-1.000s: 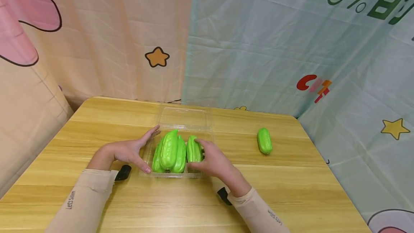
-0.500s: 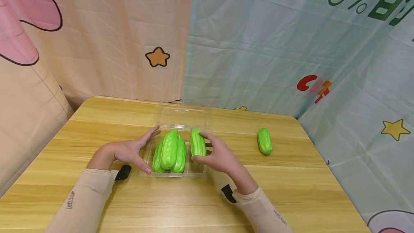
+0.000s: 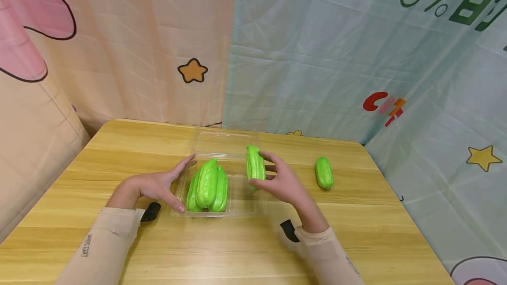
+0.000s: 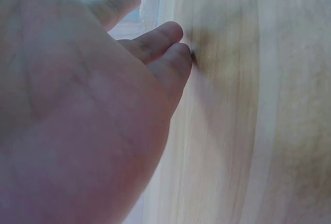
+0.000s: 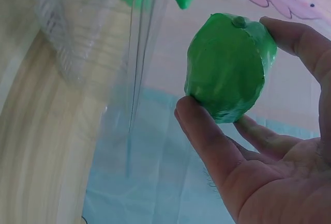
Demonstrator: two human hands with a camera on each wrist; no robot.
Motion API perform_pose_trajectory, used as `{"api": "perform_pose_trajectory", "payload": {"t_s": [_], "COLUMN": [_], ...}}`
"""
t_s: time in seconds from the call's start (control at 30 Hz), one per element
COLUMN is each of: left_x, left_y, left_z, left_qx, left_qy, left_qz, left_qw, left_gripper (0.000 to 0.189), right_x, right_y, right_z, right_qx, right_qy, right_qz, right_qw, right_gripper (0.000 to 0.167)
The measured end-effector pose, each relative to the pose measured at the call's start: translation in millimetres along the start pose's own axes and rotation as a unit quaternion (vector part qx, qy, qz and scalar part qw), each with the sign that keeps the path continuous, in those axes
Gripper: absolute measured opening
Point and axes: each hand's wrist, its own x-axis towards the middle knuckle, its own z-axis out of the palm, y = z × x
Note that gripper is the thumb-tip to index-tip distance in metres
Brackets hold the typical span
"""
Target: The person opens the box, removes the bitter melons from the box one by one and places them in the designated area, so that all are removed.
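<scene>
My right hand (image 3: 283, 182) grips a bright green, ridged star fruit (image 3: 255, 165) between thumb and fingers, above the right side of a clear plastic clamshell box (image 3: 241, 203). In the right wrist view that star fruit (image 5: 227, 66) shows its blunt end with a small stem nub, clear of the box wall. Several more star fruits (image 3: 207, 186) lie piled in the left half of the box. With fingers and thumb spread, my left hand (image 3: 158, 186) rests at the box's left side. The left wrist view shows this hand's palm (image 4: 77, 105) near the box edge.
Behind the box its hinged clear lid (image 3: 225, 144) lies folded back. Another green fruit (image 3: 324, 173) lies on the wooden table (image 3: 356, 223) to the right. Printed curtains (image 3: 297, 56) hang close behind the table.
My right hand has lifted the star fruit out of the box's right half and carried it up and rightward. The left hand has stayed at the box's side.
</scene>
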Motion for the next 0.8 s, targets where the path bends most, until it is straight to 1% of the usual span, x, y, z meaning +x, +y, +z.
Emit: {"api": "perform_pose_trajectory", "payload": {"t_s": [0.13, 0.27, 0.37, 0.53, 0.8], "left_x": [-0.4, -0.3, -0.5, -0.9, -0.8], "left_y": [0.0, -0.3, -0.5, -0.7, -0.8], "left_z": [0.8, 1.0, 1.1, 1.3, 1.1], "left_qx": [-0.004, -0.003, -0.001, 0.002, -0.001], "left_qy": [0.000, 0.001, 0.002, 0.004, 0.003], "left_qz": [-0.001, 0.002, 0.003, 0.003, 0.001], "left_qw": [1.0000, 1.0000, 1.0000, 1.0000, 1.0000], "left_gripper": [0.142, 0.142, 0.142, 0.142, 0.142], "right_x": [0.8, 2.0, 2.0, 1.3, 4.6], "right_y": [3, 9, 11, 17, 35], "right_z": [-9, -20, -30, -45, -64], "right_qx": [-0.003, 0.005, 0.001, -0.007, -0.016], "right_qy": [0.009, 0.011, 0.012, 0.022, 0.037], "right_qz": [0.007, 0.007, 0.013, 0.038, 0.065], "right_qw": [0.9999, 0.9999, 0.9998, 0.9990, 0.9971], "right_gripper": [0.082, 0.081, 0.081, 0.084, 0.086]}}
